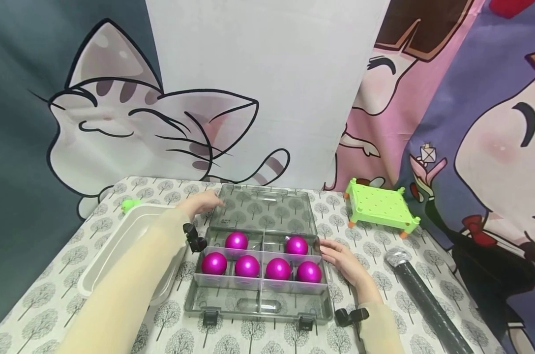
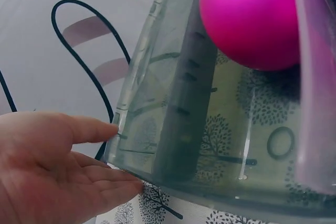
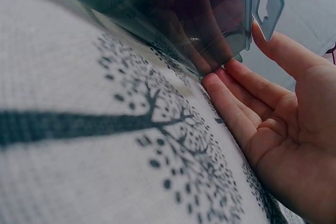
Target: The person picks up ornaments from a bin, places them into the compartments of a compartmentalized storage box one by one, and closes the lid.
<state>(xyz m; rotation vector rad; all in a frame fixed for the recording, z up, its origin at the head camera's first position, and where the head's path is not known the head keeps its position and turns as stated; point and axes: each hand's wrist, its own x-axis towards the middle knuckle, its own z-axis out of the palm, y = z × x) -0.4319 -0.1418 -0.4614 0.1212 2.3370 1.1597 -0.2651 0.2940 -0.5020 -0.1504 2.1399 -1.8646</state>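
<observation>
A grey see-through divided plastic box (image 1: 223,299) lies on the table with its lid (image 1: 267,209) folded back. Shiny magenta balls (image 1: 247,266) sit in its middle and rear compartments; the front row holds none. At the lid's left edge is my left hand (image 1: 202,202), its fingers extended. In the left wrist view the thumb of that hand (image 2: 52,166) meets the clear plastic edge, with the other fingers just below. My right hand (image 1: 344,263) touches the box's right side with nearly straight fingers. The right wrist view shows that hand (image 3: 283,114) by a lower corner, thumb beside a clear tab (image 3: 268,6).
Left of the box, a white tray (image 1: 88,273) is partly covered by my left arm. A small green toy (image 1: 129,205) sits behind it. To the right stand a green toy bed (image 1: 378,202) and a dark microphone (image 1: 427,297). Printed curtains hang behind the table.
</observation>
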